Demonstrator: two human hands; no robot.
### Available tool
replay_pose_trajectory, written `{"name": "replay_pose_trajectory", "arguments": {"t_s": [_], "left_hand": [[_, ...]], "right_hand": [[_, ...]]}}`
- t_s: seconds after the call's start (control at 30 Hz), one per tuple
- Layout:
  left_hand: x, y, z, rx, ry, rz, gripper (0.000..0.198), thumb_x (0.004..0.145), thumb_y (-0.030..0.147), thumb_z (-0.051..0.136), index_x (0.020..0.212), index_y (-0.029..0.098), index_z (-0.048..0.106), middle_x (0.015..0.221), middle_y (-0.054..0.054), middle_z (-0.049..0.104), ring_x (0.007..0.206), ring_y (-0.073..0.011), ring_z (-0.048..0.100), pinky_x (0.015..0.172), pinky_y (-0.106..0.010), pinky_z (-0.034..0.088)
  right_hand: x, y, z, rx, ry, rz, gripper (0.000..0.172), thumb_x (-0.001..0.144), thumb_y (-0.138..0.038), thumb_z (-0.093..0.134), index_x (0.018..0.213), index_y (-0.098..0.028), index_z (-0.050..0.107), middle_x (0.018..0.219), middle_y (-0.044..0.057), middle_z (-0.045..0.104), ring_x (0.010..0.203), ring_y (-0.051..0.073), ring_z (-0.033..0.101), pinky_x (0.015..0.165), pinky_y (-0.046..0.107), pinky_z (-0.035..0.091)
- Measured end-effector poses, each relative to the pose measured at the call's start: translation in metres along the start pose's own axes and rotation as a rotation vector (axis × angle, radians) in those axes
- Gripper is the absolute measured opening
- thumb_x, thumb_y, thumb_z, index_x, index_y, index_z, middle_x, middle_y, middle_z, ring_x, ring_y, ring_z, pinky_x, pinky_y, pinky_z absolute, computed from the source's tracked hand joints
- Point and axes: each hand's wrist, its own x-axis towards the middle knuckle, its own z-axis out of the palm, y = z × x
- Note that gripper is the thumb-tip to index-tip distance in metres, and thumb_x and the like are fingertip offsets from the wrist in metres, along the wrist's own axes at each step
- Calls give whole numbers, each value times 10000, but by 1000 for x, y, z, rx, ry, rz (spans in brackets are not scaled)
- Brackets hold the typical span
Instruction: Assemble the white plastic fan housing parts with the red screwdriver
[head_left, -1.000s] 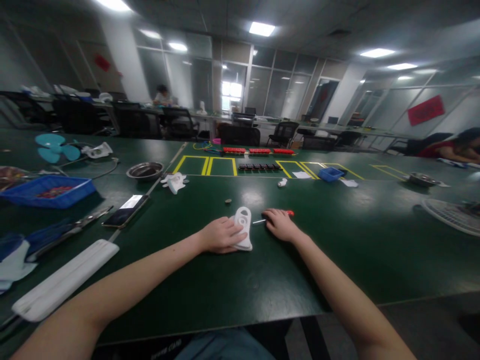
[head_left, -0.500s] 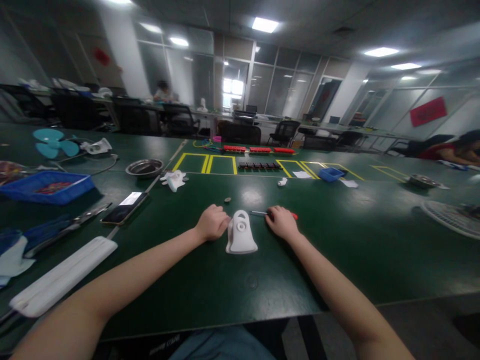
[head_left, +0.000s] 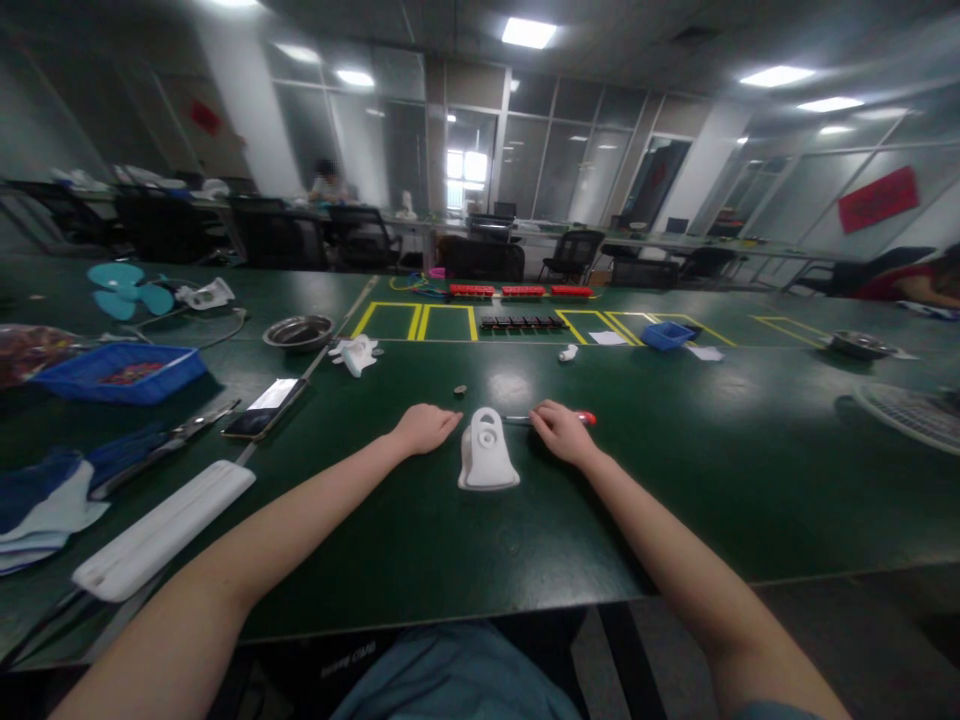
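Note:
A white plastic housing [head_left: 489, 458], with a slot at its top and a round recess below it, stands upright on the green table in front of me. Just left of it, my left hand [head_left: 427, 428] rests on the tabletop with its fingers curled in and one digit pointing at the housing, apart from it. I see nothing in that hand. To the right, my right hand [head_left: 561, 430] is closed over a screwdriver [head_left: 586, 418] lying on the table. Its red handle end sticks out on the right, its metal shaft on the left toward the housing. A small roundish piece [head_left: 460, 390] lies beyond my left hand.
On the left are a phone [head_left: 266, 408], a white power strip [head_left: 169, 530], a blue tray [head_left: 124, 375], a metal bowl [head_left: 298, 332] and a turquoise fan blade [head_left: 129, 292]. Farther back are a small white fitting [head_left: 568, 353] and a black rack [head_left: 523, 324]. A fan grille [head_left: 911, 415] lies right.
My left hand has gone from a fist touching or close beside the housing to a flatter pose slightly apart. My right hand stays at the screwdriver. The whole view has shifted slightly.

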Motion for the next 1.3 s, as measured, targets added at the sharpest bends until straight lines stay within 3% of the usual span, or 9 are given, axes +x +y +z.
{"name": "replay_pose_trajectory", "arguments": {"t_s": [0.17,0.3,0.43,0.6,0.9,1.13,1.3], "left_hand": [[1,-1,2,21,-1,-6,657,984,523,142,802,200,684,769,-73,703,712,-204,646,626,-301,406],[1,-1,3,44,8,-4,653,986,514,139,798,202,680,779,-76,704,728,-204,648,626,-300,400],[1,-2,3,23,0,-2,638,984,517,156,772,199,667,748,-66,691,678,-188,629,609,-293,394],[1,-2,3,18,0,5,606,983,506,181,771,203,661,744,-59,691,674,-184,626,581,-288,377],[0,1,0,24,-1,-9,575,978,492,216,757,204,662,751,-64,697,681,-185,632,596,-286,394],[0,0,1,42,0,-14,570,979,488,222,765,207,669,752,-66,697,699,-191,639,616,-287,401],[0,0,2,40,1,-8,565,979,480,225,754,205,664,758,-69,698,710,-193,641,614,-288,403]], "right_hand": [[-1,-3,-1,8,14,-36,189,931,-315,503,962,-213,659,891,63,632,847,199,588,790,331,464],[-2,-3,-2,23,14,-30,306,947,-308,477,1220,-247,599,948,63,643,887,206,602,840,358,475],[-2,-1,0,46,16,-35,383,942,-297,479,1320,-264,527,966,54,650,899,206,610,873,375,480],[-2,1,2,70,22,-19,403,934,-311,494,1332,-246,509,969,58,657,915,212,618,886,386,487],[-2,-7,-3,97,-8,-11,323,959,-354,451,1193,-239,641,1004,88,669,950,227,611,880,388,476],[2,-9,6,517,182,265,299,868,-441,579,969,-193,711,856,59,704,775,199,648,744,348,529],[1,-13,8,597,196,279,309,842,-444,616,995,-197,721,815,43,699,748,185,640,731,335,527]]}}
